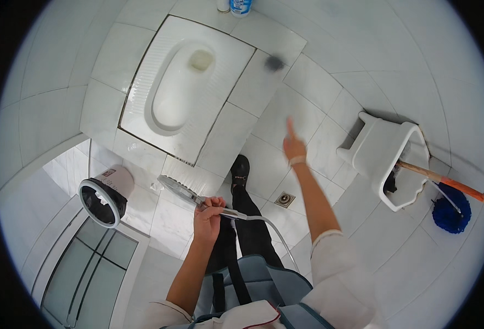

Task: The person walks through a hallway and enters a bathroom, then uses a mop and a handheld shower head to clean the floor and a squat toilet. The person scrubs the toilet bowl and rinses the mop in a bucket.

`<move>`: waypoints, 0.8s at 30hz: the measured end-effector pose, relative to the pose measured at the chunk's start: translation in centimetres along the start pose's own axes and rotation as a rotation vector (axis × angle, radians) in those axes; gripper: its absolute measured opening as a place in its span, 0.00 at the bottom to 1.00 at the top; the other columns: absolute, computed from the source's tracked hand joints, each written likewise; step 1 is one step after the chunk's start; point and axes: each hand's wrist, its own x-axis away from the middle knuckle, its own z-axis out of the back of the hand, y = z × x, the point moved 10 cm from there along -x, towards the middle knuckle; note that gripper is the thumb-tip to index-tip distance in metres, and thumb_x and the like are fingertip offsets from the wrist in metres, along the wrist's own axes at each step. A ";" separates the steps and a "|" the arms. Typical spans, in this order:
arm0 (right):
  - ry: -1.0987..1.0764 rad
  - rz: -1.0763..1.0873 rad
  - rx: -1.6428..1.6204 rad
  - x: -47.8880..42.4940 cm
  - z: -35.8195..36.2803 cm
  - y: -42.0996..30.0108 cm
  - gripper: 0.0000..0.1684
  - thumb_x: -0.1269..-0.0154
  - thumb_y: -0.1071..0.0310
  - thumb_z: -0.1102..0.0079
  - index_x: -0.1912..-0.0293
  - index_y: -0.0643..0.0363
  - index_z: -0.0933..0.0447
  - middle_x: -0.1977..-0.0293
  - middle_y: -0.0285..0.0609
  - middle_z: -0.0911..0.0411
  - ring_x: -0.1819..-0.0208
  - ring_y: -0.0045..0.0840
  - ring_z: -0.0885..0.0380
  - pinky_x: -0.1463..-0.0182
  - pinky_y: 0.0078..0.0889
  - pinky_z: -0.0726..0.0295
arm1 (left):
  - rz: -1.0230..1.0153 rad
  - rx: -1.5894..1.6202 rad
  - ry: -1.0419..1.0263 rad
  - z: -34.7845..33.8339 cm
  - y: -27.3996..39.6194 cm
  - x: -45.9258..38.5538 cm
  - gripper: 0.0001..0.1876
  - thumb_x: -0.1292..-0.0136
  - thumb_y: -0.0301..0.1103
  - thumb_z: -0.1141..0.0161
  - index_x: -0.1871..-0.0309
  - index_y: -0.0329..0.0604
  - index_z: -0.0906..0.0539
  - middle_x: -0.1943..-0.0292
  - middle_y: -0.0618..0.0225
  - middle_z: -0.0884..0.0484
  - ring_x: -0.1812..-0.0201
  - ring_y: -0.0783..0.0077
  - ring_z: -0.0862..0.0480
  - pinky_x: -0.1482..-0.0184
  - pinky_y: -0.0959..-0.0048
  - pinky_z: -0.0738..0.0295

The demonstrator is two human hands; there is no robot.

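My left hand [209, 222] is closed around the handle of a handheld shower head [180, 189], with its hose [278, 234] running down towards my body. Water appears to spray from the head near the floor edge below the white squat toilet [176, 94]. My right hand [294, 146] is stretched out over the floor tiles, index finger extended, and holds nothing that I can see. Beyond it a blurred dark spot [274, 63] shows beside the toilet; what it is I cannot tell.
A lined waste bin [118, 185] stands left, near a glazed door [89, 271]. On the right are a white plastic mop bucket [390, 144], a wooden handle [460, 186] and a blue mop head [451, 209]. A floor drain [285, 199], my shoe [240, 169] and a blue bottle [240, 6] also show.
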 end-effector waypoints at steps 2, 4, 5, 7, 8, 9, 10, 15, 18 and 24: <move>-0.350 -0.019 0.151 9.7 -8.5 0.9 0.41 0.42 0.70 0.57 0.34 0.35 0.62 0.78 0.53 0.24 0.75 0.43 0.24 0.69 0.43 0.25 | -0.011 -0.004 0.004 2.0 -0.6 0.7 0.14 0.59 0.11 0.48 0.78 0.45 0.33 0.70 0.70 0.28 0.58 0.69 0.27 0.47 0.65 0.34; -0.522 0.227 0.162 18.8 -10.6 -1.7 0.40 0.41 0.69 0.58 0.34 0.30 0.60 0.71 0.55 0.23 0.69 0.44 0.22 0.65 0.45 0.24 | -0.051 0.003 0.025 4.3 -0.2 2.2 0.14 0.59 0.12 0.48 0.79 0.46 0.33 0.70 0.70 0.28 0.58 0.69 0.27 0.47 0.64 0.34; -0.582 0.373 0.170 20.9 -10.7 -2.4 0.40 0.41 0.69 0.58 0.34 0.29 0.60 0.69 0.55 0.23 0.67 0.44 0.21 0.64 0.46 0.24 | -0.067 0.006 0.021 5.2 -0.2 2.9 0.13 0.59 0.12 0.48 0.79 0.46 0.34 0.70 0.70 0.28 0.58 0.69 0.27 0.47 0.63 0.34; -0.372 0.274 0.345 16.4 -10.4 0.1 0.39 0.40 0.67 0.57 0.35 0.28 0.59 0.75 0.50 0.23 0.74 0.38 0.22 0.71 0.44 0.24 | -0.086 0.045 0.011 6.7 0.1 4.3 0.14 0.60 0.12 0.48 0.79 0.46 0.34 0.71 0.70 0.28 0.59 0.68 0.28 0.48 0.64 0.34; -0.260 0.161 0.339 12.3 -8.7 1.2 0.39 0.40 0.66 0.57 0.34 0.30 0.60 0.77 0.49 0.23 0.77 0.36 0.23 0.73 0.44 0.24 | -0.093 0.061 0.025 7.3 0.1 5.1 0.14 0.60 0.11 0.48 0.80 0.45 0.34 0.71 0.68 0.28 0.60 0.67 0.28 0.50 0.65 0.34; -0.113 0.023 0.178 7.8 -7.1 4.5 0.39 0.40 0.65 0.57 0.33 0.37 0.62 0.80 0.49 0.25 0.80 0.36 0.25 0.75 0.45 0.26 | -0.089 0.075 0.021 7.1 -0.1 5.5 0.14 0.61 0.10 0.48 0.81 0.45 0.35 0.72 0.67 0.29 0.61 0.66 0.28 0.52 0.67 0.33; -0.025 0.010 0.049 5.6 -4.7 2.5 0.39 0.40 0.66 0.56 0.33 0.41 0.63 0.80 0.51 0.25 0.79 0.38 0.25 0.73 0.45 0.26 | -0.106 0.059 0.053 8.6 -0.2 6.0 0.14 0.61 0.11 0.48 0.79 0.45 0.35 0.72 0.67 0.29 0.60 0.66 0.28 0.51 0.66 0.33; -0.238 0.188 0.165 21.3 -12.9 -2.5 0.38 0.41 0.69 0.59 0.34 0.37 0.60 0.77 0.54 0.24 0.72 0.45 0.24 0.67 0.45 0.26 | -0.092 0.144 0.033 13.0 -2.3 8.2 0.14 0.58 0.12 0.47 0.77 0.46 0.33 0.70 0.70 0.28 0.58 0.68 0.27 0.47 0.64 0.35; -0.505 0.295 0.290 28.0 -15.6 0.0 0.38 0.41 0.70 0.62 0.33 0.38 0.60 0.65 0.61 0.25 0.66 0.48 0.23 0.60 0.48 0.27 | -0.057 0.138 0.013 13.3 -4.3 9.1 0.14 0.57 0.12 0.47 0.76 0.47 0.32 0.69 0.71 0.27 0.58 0.69 0.27 0.46 0.63 0.36; 0.029 0.070 0.143 11.7 -6.2 2.8 0.40 0.41 0.68 0.55 0.34 0.43 0.62 0.82 0.50 0.25 0.77 0.40 0.25 0.73 0.44 0.27 | -0.021 0.152 0.021 12.1 -8.2 8.0 0.14 0.57 0.12 0.47 0.76 0.46 0.32 0.69 0.69 0.28 0.59 0.68 0.27 0.47 0.66 0.34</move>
